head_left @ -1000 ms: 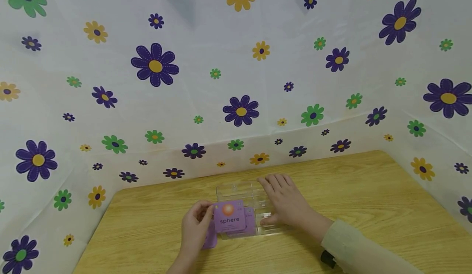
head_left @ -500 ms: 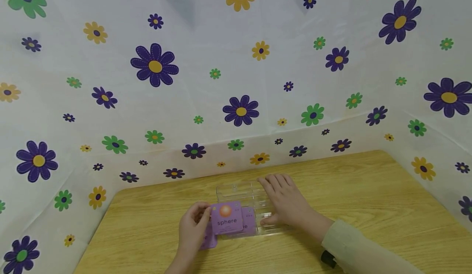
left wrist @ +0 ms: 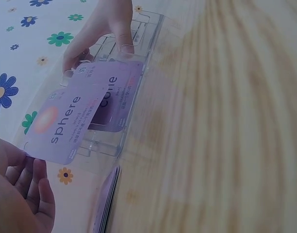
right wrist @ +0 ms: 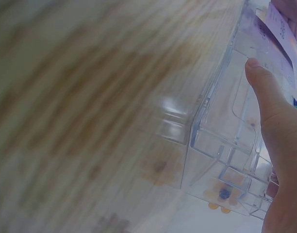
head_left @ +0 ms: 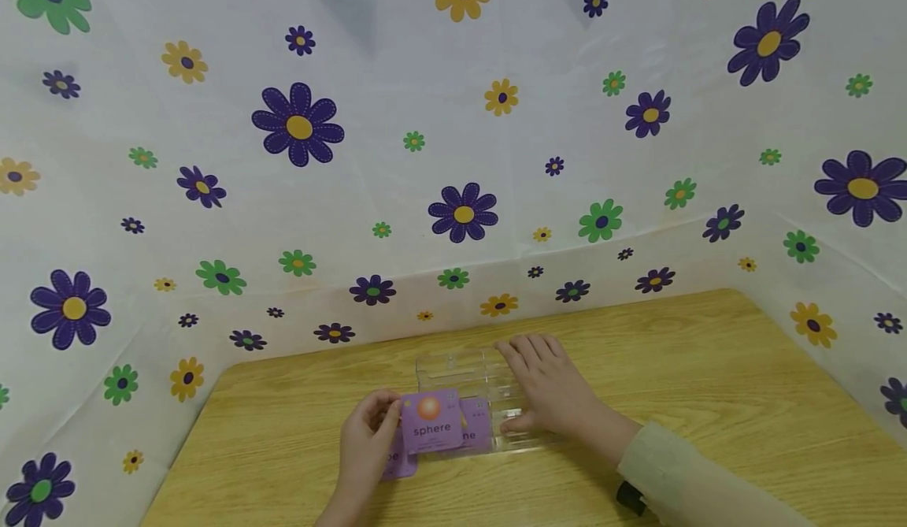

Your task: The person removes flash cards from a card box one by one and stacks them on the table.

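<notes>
My left hand [head_left: 367,436] pinches a purple flashcard marked "sphere" [head_left: 431,422] at its left edge, thumb on top. The card hangs tilted over a second purple card reading "cone" [left wrist: 114,94], which lies in the left part of a clear plastic box [right wrist: 221,141]. Below my left hand is a stack of purple cards [left wrist: 107,201], seen edge-on in the left wrist view and partly hidden by the hand. My right hand [head_left: 551,381] holds the box across its right part, thumb on the near side and fingers over the far side.
The box stands on a wood-grain table [head_left: 673,369]. A white flower-printed cloth [head_left: 383,196] walls the table at the back and both sides. A dark strap [head_left: 629,499] sits at the right sleeve.
The sphere card has slid slightly left and down with my left hand, uncovering more of the cone card. My right hand and the box have stayed put.
</notes>
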Demonstrator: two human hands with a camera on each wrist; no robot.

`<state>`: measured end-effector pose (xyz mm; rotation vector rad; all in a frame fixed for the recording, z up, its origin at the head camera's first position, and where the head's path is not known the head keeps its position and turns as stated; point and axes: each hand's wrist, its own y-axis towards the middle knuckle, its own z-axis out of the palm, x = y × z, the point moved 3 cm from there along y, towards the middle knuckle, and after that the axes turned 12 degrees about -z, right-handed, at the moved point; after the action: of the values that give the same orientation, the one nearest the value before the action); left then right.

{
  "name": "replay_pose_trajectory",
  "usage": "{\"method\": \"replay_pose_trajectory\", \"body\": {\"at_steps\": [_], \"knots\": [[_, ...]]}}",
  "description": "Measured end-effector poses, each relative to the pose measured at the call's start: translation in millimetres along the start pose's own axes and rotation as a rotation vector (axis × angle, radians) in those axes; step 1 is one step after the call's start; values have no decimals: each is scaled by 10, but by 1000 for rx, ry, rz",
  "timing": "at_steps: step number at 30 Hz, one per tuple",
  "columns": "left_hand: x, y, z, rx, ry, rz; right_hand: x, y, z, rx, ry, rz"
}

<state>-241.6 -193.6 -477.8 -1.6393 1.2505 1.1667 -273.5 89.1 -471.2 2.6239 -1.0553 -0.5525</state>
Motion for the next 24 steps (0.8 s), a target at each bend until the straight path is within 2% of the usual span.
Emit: {"method": "replay_pose_trajectory", "body": {"at_steps": [8, 17, 24], "knots": [[4, -17, -34, 3, 17, 6, 0, 1, -3, -7, -5, -1], [-4, -15, -74, -27, 29, 16, 0, 7, 4, -10, -7, -5], [19, -6, -93, -39, 49, -13, -3, 2, 7, -9, -5, -4]]}}
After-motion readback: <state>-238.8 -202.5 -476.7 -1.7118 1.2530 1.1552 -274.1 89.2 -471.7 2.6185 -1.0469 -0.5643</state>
